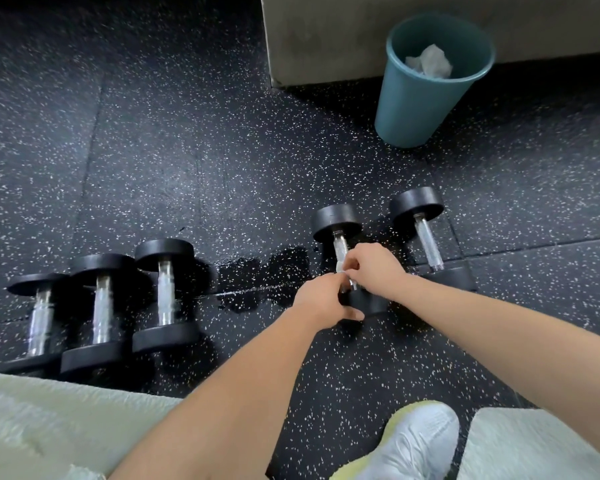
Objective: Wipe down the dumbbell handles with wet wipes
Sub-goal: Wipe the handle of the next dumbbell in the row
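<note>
Several black dumbbells with chrome handles lie on the speckled rubber floor. The one being handled (336, 221) lies right of centre. My right hand (374, 268) is closed on a small white wet wipe (340, 266) pressed around its chrome handle. My left hand (323, 303) grips the near black head of the same dumbbell, thumb along its front. Another dumbbell (426, 233) lies just to the right. Three more (165, 292) lie in a row at the left.
A teal bin (420, 98) with crumpled white wipes inside stands at the back right, against a grey block (326, 39). A dark wet patch (264, 275) marks the floor between the dumbbell groups. My white shoe (413, 445) and pale trouser legs fill the bottom edge.
</note>
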Motion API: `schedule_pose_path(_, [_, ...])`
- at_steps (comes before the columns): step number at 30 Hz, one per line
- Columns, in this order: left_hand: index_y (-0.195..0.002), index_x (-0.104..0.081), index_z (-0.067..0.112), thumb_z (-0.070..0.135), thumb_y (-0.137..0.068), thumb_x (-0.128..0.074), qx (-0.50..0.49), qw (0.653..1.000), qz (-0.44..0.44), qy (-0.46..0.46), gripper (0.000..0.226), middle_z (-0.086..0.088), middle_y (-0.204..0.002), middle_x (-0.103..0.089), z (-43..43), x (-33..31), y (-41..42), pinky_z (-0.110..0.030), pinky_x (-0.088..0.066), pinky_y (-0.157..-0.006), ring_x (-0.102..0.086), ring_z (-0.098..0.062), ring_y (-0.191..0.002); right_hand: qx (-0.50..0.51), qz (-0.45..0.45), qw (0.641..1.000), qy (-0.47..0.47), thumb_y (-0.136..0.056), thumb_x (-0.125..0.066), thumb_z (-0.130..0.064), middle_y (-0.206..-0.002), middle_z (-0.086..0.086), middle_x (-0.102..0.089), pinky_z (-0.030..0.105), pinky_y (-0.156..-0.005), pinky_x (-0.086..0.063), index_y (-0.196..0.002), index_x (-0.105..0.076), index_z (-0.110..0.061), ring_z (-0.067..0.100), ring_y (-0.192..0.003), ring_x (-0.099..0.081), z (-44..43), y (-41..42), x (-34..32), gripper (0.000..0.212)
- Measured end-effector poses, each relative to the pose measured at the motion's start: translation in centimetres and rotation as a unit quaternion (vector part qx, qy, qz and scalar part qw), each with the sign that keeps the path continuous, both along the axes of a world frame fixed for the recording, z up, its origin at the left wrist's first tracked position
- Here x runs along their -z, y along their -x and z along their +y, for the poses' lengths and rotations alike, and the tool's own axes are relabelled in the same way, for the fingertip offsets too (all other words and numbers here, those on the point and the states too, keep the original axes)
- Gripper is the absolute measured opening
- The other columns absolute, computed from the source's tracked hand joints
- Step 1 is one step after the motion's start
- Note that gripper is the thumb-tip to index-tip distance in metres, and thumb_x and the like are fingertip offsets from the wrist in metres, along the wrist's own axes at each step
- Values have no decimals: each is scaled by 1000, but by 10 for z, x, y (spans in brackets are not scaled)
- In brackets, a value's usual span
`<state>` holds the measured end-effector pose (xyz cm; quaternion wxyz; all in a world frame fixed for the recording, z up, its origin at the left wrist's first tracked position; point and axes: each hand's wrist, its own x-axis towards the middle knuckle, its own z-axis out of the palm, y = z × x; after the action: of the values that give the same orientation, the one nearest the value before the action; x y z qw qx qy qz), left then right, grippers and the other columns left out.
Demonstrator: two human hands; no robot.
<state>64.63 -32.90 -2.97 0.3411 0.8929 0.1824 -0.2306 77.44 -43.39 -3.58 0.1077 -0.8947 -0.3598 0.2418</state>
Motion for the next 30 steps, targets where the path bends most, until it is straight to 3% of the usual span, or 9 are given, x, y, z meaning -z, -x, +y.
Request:
schedule_pose_path(5, [-126,-59,29,55,-79,-83,0,1000,-6,6,59,6,-119,-60,-2,-2,4,-38,-50,-86,-62,-20,-104,95,-46,991,-85,-89,-64,-19,-99,1,-67,35,-73,-49,-90,-78,-21,25,-88,-63,32,-19,-2,14])
schedule_pose_path(8, [-126,-59,29,51,-80,-84,-11,1000,-1,17,57,5,-113,-54,0,-1,6,-36,-48,-83,-58,-20,-102,118,-36,989,-75,-91,-63,-17,-104,2,-67,33,-73,-44,-92,-79,-20,26,-93,-63,43,-17,4,16])
schedule_pose_path(12, [-125,-61,27,49,-77,-86,-10,1000,-11,18,58,5,-108,-48,2,2,7,-37,-46,-82,-53,-21,-105,64,-21,997,-32,-86,-62,-14,-101,3,-67,31,-70,-43,-85,-75,-19,27,-90,-64,30,-8,0,14])
schedule_pose_path(15, [-124,-60,26,50,-77,-86,-11,1000,-6,15,59,6,-109,-51,5,3,8,-35,-42,-79,-55,-20,-100,-10,43,998,34,-82,-67,-14,-93,-5,-73,29,-73,-52,-83,-77,-26,17,-85,-68,12,-4,-7,15])
schedule_pose_path(17, [-122,-60,27,52,-77,-86,-8,1000,-4,5,58,6,-112,-54,5,1,7,-35,-43,-80,-54,-19,-98,-45,84,993,72,-78,-69,-9,-84,-10,-73,24,-67,-50,-81,-77,-27,10,-80,-67,5,-6,-10,20])
schedule_pose_path(24, [-122,-57,27,54,-76,-85,5,1000,-6,-19,60,4,-112,-56,3,-3,8,-39,-49,-84,-60,-22,-101,82,28,995,-47,-84,-73,-21,-91,-7,-69,28,-71,-46,-80,-72,-23,14,-84,-62,26,-14,-4,4])
schedule_pose_path(30, [-123,-60,31,48,-72,-90,-2,1000,15,8,61,8,-110,-57,13,-5,8,-39,-52,-87,-61,-22,-102,0,82,996,37,-79,-76,-15,-83,-12,-69,29,-77,-56,-76,-73,-28,13,-86,-67,12,0,-5,14])
